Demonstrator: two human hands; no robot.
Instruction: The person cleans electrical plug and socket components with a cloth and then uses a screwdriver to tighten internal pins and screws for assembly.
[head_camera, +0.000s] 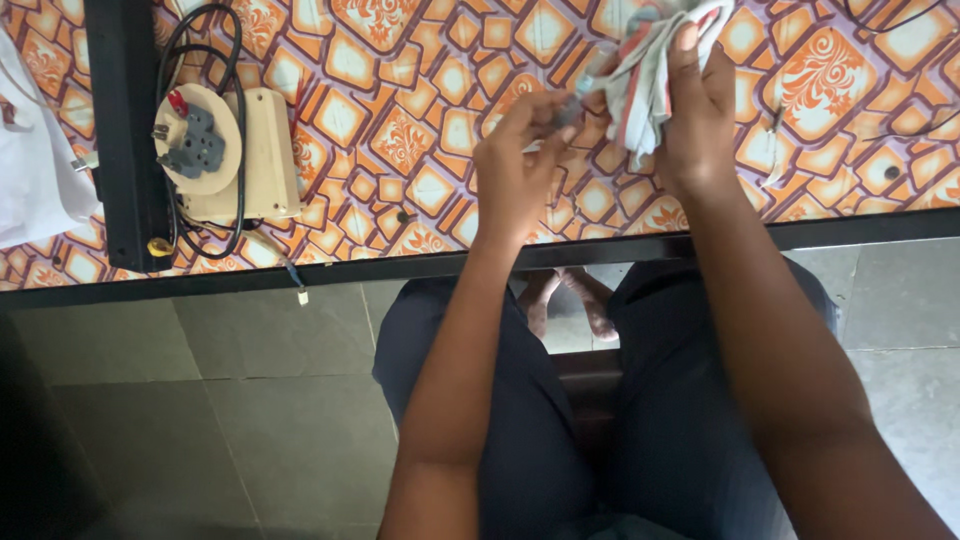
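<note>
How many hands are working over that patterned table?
2. The left hand pinches a small dark part; the right hand grips a striped cloth beside it. No others show.

looks like a small home repair bench, not a lab. table (400, 130) has an orange patterned vinyl cover, dark edge at 6 o'clock. at 9 o'clock a cream electrical unit (240, 155) with a round plug plate and looped black cable (205, 50), beside a black bar (125, 130). loose wires (890, 20) at 2 o'clock. plain grey tiled floor (250, 420) below.
</note>
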